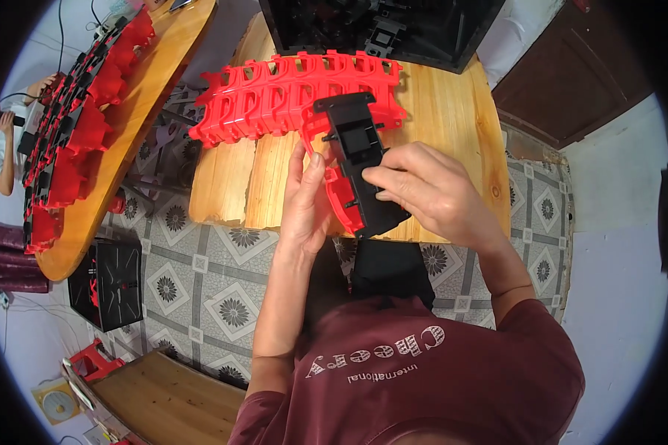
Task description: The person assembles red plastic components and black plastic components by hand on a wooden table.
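Black part (358, 165) meets red frame (339, 191): left hand (306, 199) grips frame at nine o'clock, right hand (432, 189) pinches part at three, seemingly steadying both.

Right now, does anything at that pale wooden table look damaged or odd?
Nothing stands out: no spill or damage shows. The red openwork plastic pieces lie in a tidy curve on the table. The slanting, long black plastic part is simply being handled: right hand on it, left hand on the red plastic frame beside it.
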The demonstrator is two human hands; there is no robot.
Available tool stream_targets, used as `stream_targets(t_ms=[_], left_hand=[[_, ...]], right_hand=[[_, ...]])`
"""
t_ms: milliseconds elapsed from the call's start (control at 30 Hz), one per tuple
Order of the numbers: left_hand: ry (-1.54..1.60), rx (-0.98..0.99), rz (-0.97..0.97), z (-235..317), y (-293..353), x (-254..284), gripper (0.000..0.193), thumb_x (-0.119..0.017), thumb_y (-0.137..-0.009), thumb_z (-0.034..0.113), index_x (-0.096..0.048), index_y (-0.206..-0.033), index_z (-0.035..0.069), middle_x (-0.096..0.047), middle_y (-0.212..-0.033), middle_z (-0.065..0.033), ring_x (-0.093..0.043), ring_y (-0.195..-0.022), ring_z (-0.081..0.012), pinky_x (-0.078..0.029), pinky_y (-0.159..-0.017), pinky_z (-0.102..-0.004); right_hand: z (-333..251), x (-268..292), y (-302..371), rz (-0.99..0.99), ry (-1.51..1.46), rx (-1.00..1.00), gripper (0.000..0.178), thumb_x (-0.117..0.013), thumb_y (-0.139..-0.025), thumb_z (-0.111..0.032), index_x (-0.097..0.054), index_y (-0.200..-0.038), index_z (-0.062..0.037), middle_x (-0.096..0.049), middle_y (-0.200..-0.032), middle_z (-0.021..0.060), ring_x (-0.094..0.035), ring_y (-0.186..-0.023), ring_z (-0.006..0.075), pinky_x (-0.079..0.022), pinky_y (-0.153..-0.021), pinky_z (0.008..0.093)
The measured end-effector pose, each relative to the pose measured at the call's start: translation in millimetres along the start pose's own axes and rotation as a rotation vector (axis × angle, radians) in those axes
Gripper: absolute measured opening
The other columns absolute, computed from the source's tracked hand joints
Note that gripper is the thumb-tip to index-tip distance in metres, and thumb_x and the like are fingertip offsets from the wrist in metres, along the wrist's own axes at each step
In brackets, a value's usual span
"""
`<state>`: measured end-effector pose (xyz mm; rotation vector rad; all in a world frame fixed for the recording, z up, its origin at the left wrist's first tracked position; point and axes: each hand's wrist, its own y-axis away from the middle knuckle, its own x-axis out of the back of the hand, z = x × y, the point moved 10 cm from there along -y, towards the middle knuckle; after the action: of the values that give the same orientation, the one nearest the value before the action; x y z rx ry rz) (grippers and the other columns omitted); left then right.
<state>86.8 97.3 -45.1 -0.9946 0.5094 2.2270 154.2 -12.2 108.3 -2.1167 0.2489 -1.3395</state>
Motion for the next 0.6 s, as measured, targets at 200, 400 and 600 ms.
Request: stream_targets(t_ms=[200,400,600], left_hand=[[0.002,0.003,-0.025,4.0,5.0,-3.6,0.079,-0.065,-0.093,0.028,-0.015,-0.151,0.01,-0.048,-0.134,-0.0149,-0.051,-0.123,-0.0256,-0.045,-0.102,-0.0432],[-0.099,-0.13,-0.078,15.1,12.7,-13.0,0.093,-0.073,-0.086,0.02,-0.008,-0.153,0.013,-0.044,-0.139,-0.014,-0.049,-0.125,-0.0262,-0.042,-0.103,-0.0424],[-0.197,-0.107,-0.067,14.1,22.2,-29.8,0.092,-0.069,-0.085,0.007,-0.008,-0.153,0.013,-0.043,-0.139,-0.0146,-0.048,-0.125,-0.0263,-0.042,-0.104,-0.0424]], right_hand=[[-4.9,-11.8,-0.2,-0.039,0.014,0.056,0.033,-0.073,-0.07,0.002,-0.066,-0.102,-0.0023,-0.057,-0.089,0.0087,-0.06,-0.078,0.0244,-0.05,-0.064,0.034],[-19.5,-19.0,2.3,-0.088,0.044,0.045,0.027,-0.069,-0.075,0.0,-0.066,-0.101,-0.0027,-0.056,-0.089,0.0081,-0.06,-0.08,0.0241,-0.049,-0.068,0.0349],[0.6,-7.8,1.4,-0.036,-0.019,-0.023,0.035,-0.071,-0.078,-0.013,-0.065,-0.111,-0.0052,-0.056,-0.096,0.0072,-0.06,-0.087,0.024,-0.049,-0.075,0.0333]])
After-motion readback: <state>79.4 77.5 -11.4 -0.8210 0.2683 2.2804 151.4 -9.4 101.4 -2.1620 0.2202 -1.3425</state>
